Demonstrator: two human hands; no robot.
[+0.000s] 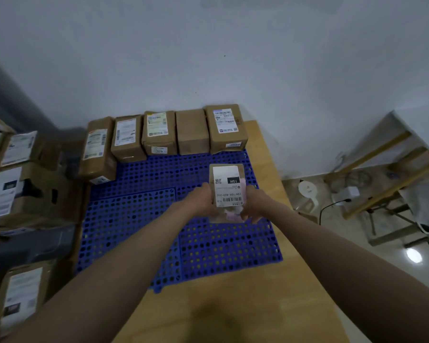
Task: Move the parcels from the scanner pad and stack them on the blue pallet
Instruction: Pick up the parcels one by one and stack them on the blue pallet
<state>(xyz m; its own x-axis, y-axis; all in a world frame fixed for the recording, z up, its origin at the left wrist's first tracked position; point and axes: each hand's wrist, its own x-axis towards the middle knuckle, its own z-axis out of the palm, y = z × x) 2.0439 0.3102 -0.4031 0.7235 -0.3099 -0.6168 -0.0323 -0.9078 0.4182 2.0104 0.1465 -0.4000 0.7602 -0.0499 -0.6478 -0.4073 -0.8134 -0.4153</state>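
Both hands, left hand [203, 201] and right hand [252, 206], fingers clasped round a labelled parcel [227, 189], carry it above the blue pallet [139, 219]; next, I'd guess, set it down toward the twelve o'clock row of parcels [164, 134].

A small clear-plastic parcel [227, 191] with a white printed shipping label and pink contents is held above the right part of a blue perforated plastic pallet [139, 219], its label facing up. The pallet is laid flat on a light wooden tabletop. Along the pallet's far edge, five brown cardboard parcels [164, 134] are lined up side by side, four showing white labels on top.
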